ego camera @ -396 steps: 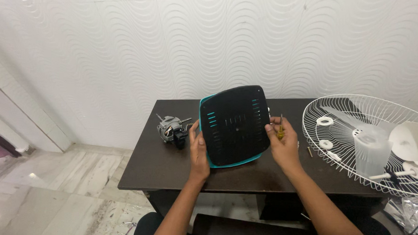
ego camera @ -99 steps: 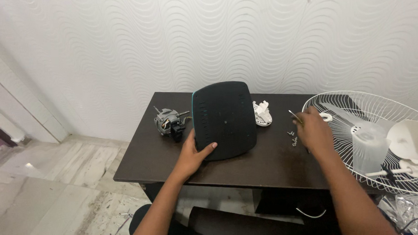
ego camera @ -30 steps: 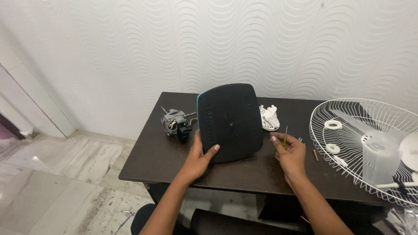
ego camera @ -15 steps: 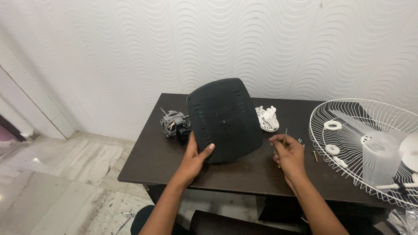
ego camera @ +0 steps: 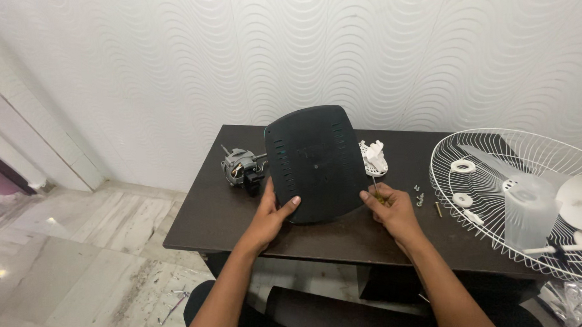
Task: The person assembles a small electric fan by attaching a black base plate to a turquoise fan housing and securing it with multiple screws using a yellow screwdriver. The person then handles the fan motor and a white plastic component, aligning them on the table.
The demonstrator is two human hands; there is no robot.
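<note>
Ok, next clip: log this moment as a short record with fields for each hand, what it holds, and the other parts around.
left hand: grips lower left edge of the black panel, held upright on the table
right hand: at the panel's lower right edge, holding a thin screwdriver
behind panel: grey motor left, white plastic part right
loose: small screws
far right: white fan guard
</note>
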